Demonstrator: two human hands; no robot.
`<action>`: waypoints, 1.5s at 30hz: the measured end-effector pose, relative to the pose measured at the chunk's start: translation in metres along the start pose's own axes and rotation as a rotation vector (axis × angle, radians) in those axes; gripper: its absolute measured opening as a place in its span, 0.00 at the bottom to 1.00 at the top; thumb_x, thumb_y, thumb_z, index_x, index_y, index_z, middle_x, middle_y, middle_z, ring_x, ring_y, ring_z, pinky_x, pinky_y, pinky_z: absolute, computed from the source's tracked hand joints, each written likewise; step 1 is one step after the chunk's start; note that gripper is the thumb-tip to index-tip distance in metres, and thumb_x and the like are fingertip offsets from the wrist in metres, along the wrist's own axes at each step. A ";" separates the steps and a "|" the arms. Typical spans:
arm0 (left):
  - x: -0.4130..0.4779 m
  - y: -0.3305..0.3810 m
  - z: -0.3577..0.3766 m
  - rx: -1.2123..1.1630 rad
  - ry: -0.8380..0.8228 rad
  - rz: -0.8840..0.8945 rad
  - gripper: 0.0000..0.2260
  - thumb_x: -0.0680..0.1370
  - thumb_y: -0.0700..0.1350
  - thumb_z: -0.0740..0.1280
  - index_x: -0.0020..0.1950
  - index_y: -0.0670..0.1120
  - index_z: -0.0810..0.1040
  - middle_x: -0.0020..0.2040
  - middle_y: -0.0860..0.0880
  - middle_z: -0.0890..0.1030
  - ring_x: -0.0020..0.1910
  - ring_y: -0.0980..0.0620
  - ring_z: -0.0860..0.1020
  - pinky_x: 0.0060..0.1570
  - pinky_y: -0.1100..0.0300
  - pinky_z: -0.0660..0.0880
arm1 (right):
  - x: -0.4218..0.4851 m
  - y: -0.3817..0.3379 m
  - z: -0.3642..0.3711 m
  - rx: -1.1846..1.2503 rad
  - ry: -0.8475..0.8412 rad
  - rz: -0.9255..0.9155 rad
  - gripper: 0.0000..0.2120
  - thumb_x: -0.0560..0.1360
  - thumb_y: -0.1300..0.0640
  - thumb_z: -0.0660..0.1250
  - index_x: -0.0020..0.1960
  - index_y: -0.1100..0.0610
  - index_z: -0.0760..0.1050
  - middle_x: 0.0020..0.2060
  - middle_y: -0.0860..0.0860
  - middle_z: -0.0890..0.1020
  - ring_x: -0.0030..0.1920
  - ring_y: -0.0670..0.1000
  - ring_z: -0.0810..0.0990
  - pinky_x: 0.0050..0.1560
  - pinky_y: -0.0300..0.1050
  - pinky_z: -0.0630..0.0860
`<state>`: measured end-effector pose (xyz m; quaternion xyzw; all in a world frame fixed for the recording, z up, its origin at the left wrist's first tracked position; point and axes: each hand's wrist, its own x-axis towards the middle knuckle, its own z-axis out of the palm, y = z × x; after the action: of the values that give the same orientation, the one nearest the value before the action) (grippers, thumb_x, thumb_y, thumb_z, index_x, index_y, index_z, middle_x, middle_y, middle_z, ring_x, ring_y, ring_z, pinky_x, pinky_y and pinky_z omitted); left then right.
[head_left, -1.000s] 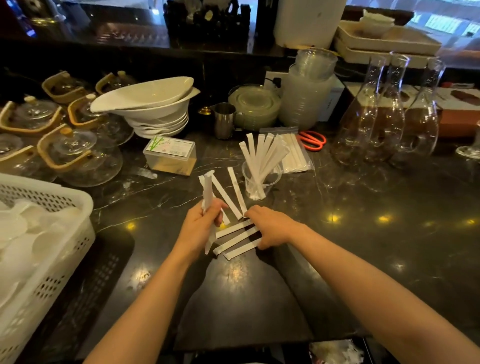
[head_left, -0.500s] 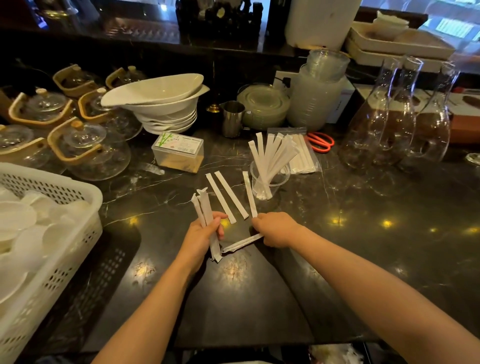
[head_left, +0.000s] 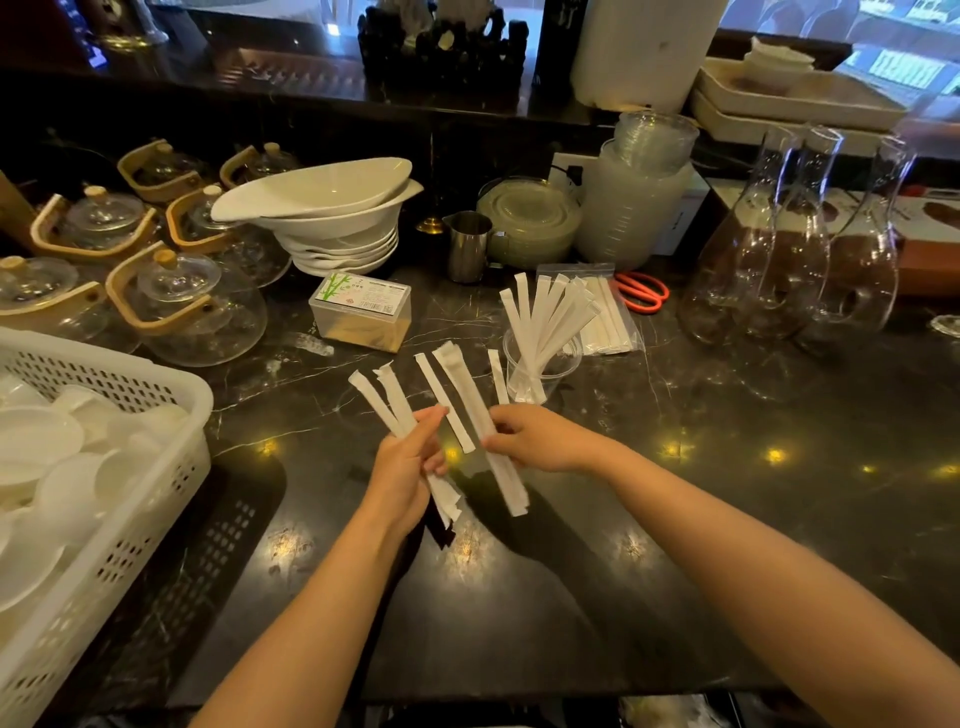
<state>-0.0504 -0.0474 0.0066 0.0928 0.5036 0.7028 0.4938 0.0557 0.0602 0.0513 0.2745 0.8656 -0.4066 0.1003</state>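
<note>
My left hand (head_left: 405, 462) grips a small bundle of white paper-wrapped sticks (head_left: 389, 402) above the dark marble counter (head_left: 519, 597). My right hand (head_left: 540, 436) pinches another wrapped stick (head_left: 480, 415), lifted off the counter and slanting down toward me. Two loose wrapped sticks lie on the counter behind the hands, one (head_left: 441, 400) between them and one (head_left: 497, 376) beside a clear plastic cup (head_left: 540, 371). That cup holds several wrapped sticks (head_left: 550, 317) standing fanned out.
A white perforated basket (head_left: 130, 467) of white dishes stands at the left. Glass teapots (head_left: 182, 306), stacked white bowls (head_left: 332, 218), a toothpick box (head_left: 361, 312), a steel jug (head_left: 467, 247), a bag of sticks with red scissors (head_left: 641, 292), and glass carafes (head_left: 789, 244) line the back.
My right hand has picked sticks off the counter near me and lifted one up. The left hand's bundle has grown and risen. The sticks that lay in front of the hands are gone.
</note>
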 end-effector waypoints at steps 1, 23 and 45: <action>-0.001 0.001 0.004 -0.005 -0.034 -0.009 0.11 0.70 0.46 0.66 0.49 0.41 0.76 0.18 0.52 0.69 0.19 0.59 0.67 0.22 0.68 0.67 | 0.000 -0.009 0.002 0.059 -0.024 -0.014 0.05 0.77 0.58 0.59 0.46 0.59 0.70 0.32 0.48 0.71 0.31 0.44 0.69 0.33 0.34 0.67; 0.007 0.016 -0.017 -0.014 0.255 0.006 0.07 0.79 0.45 0.58 0.42 0.46 0.69 0.26 0.50 0.71 0.25 0.55 0.71 0.34 0.59 0.71 | 0.062 0.008 0.018 -0.490 0.242 0.462 0.32 0.75 0.39 0.52 0.70 0.59 0.58 0.64 0.60 0.74 0.62 0.60 0.74 0.58 0.54 0.71; 0.028 0.015 -0.038 0.076 0.113 0.004 0.05 0.78 0.45 0.59 0.43 0.47 0.68 0.21 0.54 0.67 0.19 0.59 0.66 0.23 0.66 0.69 | 0.106 -0.011 0.025 -0.379 0.233 0.422 0.16 0.74 0.62 0.61 0.61 0.65 0.69 0.59 0.60 0.77 0.59 0.60 0.76 0.54 0.51 0.73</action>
<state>-0.0971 -0.0485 -0.0098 0.0728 0.5570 0.6883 0.4591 -0.0396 0.0775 0.0004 0.4695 0.8555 -0.1736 0.1323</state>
